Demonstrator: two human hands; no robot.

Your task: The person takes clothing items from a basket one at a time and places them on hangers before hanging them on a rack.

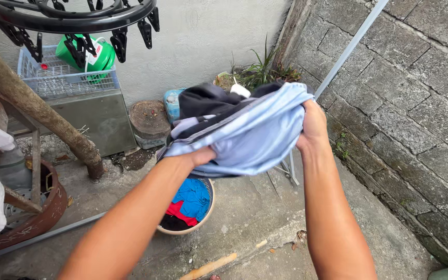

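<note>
Both hands are holding up a soft, floppy light blue cloth (245, 137) with dark parts. The left hand (201, 155) is tucking its fingers inside the folds. The right hand (312, 127) is squeezing the edge tight. Below the fingers, a round basket (201, 220) of bright clothes is sitting on rough gray concrete (250, 218). A bumpy stone wall (405, 103) is standing close beside the right fingers.

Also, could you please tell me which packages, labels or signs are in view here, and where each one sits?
Green jug: in the pale blue wire basket at upper left, with a white label patch with a red mark.
Blue container: on the ground by the wall, behind the held cloth, cylindrical, pale wrapper.
No signs or screens.
</note>
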